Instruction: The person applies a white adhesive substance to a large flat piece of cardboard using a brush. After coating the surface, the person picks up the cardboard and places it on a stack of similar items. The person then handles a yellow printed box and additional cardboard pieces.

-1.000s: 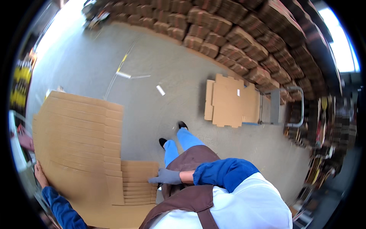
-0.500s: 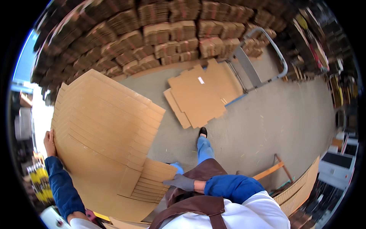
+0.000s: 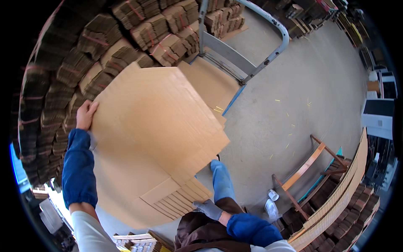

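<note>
Two hands (image 3: 86, 115) gripping flat corrugated cardboard sheets (image 3: 155, 138)

Brown bundled cartons (image 3: 163, 38) stacked top left

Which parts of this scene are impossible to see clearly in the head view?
- Left hand: its fingers curl behind the stack of flat cardboard sheets.
- Right hand: gloved, its grip under the stack's lower edge is hidden.
- Trolley: its deck is covered by cardboard.
- Feet: mostly behind the stack.
</note>
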The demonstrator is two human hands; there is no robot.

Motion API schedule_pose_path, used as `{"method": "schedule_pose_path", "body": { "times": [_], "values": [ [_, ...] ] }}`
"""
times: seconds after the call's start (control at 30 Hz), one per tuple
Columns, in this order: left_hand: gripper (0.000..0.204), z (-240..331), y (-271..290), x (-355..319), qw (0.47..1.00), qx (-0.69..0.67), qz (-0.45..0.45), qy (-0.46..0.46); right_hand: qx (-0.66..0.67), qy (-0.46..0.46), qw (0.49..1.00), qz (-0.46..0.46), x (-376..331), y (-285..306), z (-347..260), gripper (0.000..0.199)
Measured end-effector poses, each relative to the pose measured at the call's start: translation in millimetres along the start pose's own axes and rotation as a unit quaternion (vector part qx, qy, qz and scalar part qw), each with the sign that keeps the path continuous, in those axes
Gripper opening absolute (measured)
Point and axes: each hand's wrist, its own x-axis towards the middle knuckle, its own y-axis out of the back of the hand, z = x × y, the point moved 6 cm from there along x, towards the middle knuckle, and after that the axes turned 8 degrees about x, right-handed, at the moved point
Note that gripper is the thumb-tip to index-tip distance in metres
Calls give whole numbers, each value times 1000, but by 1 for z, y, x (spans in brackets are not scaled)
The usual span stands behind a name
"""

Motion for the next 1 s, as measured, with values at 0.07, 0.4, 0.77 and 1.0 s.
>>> {"method": "schedule_pose_path", "body": {
  "times": [0.07,0.4,0.77,1.0],
  "values": [
    [43,49,-60,42,998,-6,-14,-56,56,27,998,25,26,13,-7,49],
    [50,218,-359,140,965,28,-144,-217,202,133,965,96,183,134,-5,49],
    [58,271,-557,184,949,71,-164,-261,258,165,947,99,309,226,-41,50],
    [51,266,-647,204,941,-42,-220,-252,307,158,934,95,352,261,-40,49]
  ]
}}
